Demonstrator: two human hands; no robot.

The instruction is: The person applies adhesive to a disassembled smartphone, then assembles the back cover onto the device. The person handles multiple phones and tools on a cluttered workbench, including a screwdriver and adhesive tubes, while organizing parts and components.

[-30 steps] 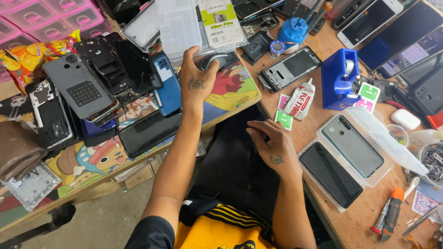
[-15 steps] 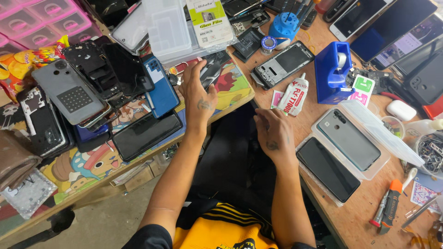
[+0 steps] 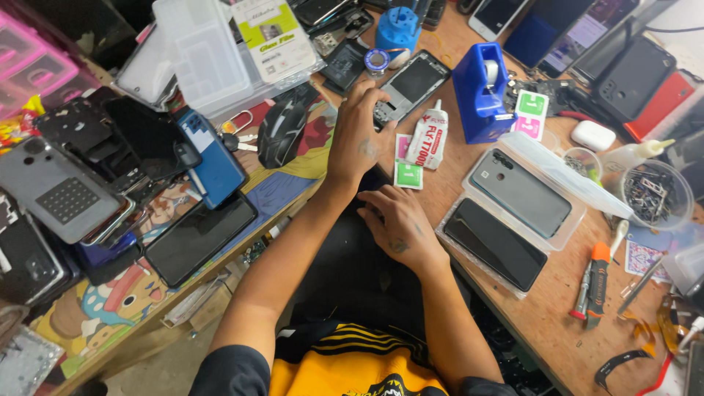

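Wooden workbench (image 3: 565,323), L-shaped, cluttered. Left wing: cartoon mat (image 3: 110,308) along front edge, black phone (image 3: 198,238) and black mouse (image 3: 282,132) on it, clear plastic box (image 3: 198,55) at the back. Right wing: blue tape dispenser (image 3: 480,92), glue tube (image 3: 427,138), opened phone (image 3: 411,84), clear tray (image 3: 513,213) holding two phones, orange-handled tool (image 3: 598,282) near front edge, white earbud case (image 3: 592,136).

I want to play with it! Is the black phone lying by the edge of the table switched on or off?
It looks off. The black phone lies flat with its glass up, and the whole screen is dark with no picture or light on it.
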